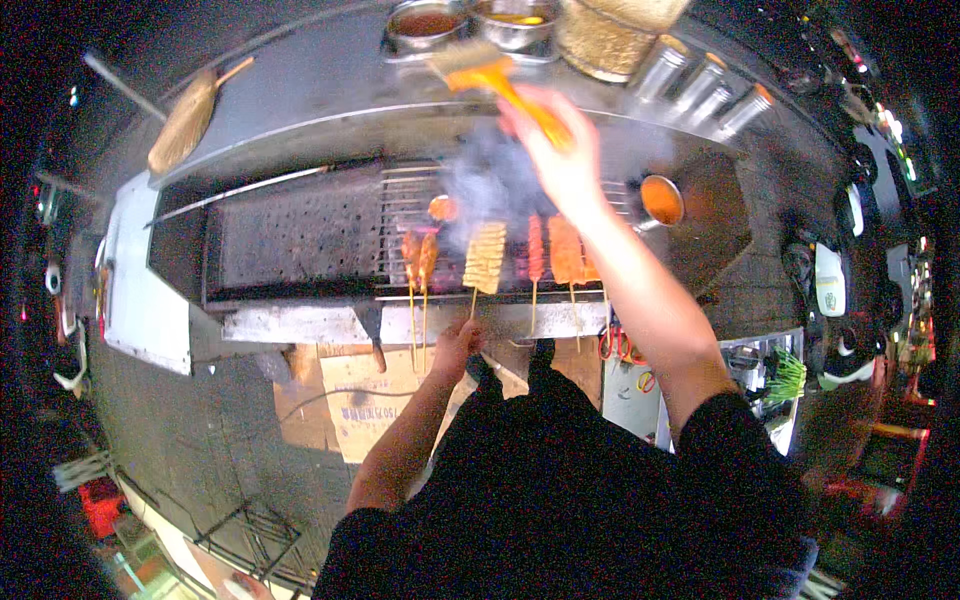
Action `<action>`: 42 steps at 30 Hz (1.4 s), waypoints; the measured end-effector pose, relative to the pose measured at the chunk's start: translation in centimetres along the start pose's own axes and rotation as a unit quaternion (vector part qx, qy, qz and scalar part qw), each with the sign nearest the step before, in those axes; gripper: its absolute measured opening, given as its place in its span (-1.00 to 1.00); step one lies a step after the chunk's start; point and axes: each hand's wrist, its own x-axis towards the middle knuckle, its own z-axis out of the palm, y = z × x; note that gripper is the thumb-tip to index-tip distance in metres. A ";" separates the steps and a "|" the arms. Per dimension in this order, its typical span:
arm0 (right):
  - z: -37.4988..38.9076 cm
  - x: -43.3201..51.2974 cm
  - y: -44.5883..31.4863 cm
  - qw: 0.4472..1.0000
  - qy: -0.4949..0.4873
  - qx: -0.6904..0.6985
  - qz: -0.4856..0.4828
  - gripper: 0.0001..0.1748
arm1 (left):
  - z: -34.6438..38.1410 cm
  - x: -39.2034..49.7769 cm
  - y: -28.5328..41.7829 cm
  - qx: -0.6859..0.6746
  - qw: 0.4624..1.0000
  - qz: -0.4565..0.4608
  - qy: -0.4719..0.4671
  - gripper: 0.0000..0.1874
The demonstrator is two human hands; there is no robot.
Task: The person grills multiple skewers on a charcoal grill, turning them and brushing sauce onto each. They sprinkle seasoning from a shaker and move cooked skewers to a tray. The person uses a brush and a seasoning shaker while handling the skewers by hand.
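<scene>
My left hand (456,349) grips the wooden stick of a pale, ridged food skewer (485,259) lying over the charcoal grill (409,187). Above the far side of the grill, my right hand (559,146) holds a basting brush (517,94) by its orange handle, with the bristles pointing left, blurred. Two browned meat skewers (420,259) lie left of the pale one. To its right are a thin red skewer (535,251) and a flat orange-coated skewer (565,251), near my right forearm. Smoke hides part of the grate.
Steel pots of dark red sauce (427,24) and other liquid (517,19) stand behind the grill, beside metal shakers (705,82). A straw hand broom (184,124) lies at back left. An orange-filled bowl (661,201) sits right; red-handled scissors (619,345) hang at the front.
</scene>
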 end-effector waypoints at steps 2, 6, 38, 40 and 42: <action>2.9 7.7 2.2 0.996 0.044 -0.028 -0.078 -0.75 | -0.2 -1.3 -0.1 0.214 0.961 0.166 -0.054 -0.71; 7.2 15.3 5.3 0.993 0.061 0.055 0.090 -0.59 | -1.5 -3.7 -3.5 -0.017 0.998 -0.034 -0.042 -0.70; -12.5 -10.4 7.2 0.926 -0.150 -0.278 0.205 -0.26 | -11.0 -16.8 -20.9 0.049 0.960 -0.251 0.118 -0.86; -11.1 -10.1 8.2 0.907 -0.149 -0.298 0.257 -0.27 | -13.2 -15.4 -20.7 -0.119 0.970 -0.179 0.113 -0.87; -10.3 -9.7 8.7 0.843 -0.248 -0.451 0.157 -0.29 | -14.8 -14.3 -19.8 -0.148 0.968 -0.137 0.147 -0.86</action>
